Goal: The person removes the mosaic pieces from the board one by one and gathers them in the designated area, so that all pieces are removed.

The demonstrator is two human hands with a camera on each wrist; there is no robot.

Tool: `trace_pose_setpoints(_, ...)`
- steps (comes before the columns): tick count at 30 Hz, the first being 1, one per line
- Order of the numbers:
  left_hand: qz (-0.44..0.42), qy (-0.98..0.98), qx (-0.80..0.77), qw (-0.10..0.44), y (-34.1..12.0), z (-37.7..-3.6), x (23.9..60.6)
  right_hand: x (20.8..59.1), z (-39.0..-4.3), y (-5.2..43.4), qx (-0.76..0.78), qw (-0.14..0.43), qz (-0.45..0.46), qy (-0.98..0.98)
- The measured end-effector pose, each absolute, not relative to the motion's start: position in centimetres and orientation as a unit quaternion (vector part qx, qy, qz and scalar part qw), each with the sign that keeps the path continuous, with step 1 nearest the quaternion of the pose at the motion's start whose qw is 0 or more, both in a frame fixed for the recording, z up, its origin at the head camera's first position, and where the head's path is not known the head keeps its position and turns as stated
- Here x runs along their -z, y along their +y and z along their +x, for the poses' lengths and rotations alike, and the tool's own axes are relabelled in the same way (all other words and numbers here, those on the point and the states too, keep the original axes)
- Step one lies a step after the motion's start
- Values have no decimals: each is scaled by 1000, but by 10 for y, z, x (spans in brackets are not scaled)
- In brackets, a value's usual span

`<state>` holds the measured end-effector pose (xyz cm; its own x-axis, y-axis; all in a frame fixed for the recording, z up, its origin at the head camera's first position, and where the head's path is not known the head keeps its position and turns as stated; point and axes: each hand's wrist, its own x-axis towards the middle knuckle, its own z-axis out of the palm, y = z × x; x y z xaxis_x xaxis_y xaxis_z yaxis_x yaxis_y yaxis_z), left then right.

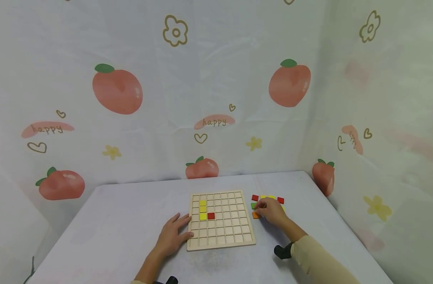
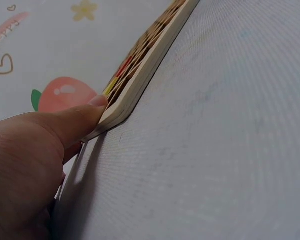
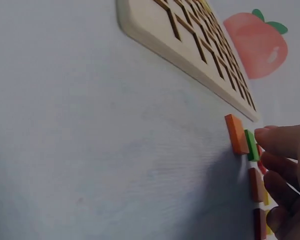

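A square wooden grid board lies on the table with several yellow tiles in one column and a red tile beside the lowest. My left hand rests at the board's left edge, fingers spread, the thumb touching its rim. To the right of the board, my right hand reaches over loose tiles with its fingers bent. Its thumb and fingertips are right at a green tile, close behind an orange tile. The hand hides some tiles in the head view.
More loose tiles lie around the right hand, among them a red tile and another red tile, with yellow ones between. The white table meets a printed cloth backdrop behind and at the right.
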<state>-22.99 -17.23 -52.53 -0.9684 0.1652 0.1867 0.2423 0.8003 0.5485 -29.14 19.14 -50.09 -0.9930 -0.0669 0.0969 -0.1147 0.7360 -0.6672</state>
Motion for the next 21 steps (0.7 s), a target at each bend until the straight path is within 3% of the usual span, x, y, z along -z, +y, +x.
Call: trace_pose_setpoints(21,-101,-946,301,60,-172,-229,524,485,-313,157,-387,31,80,-918)
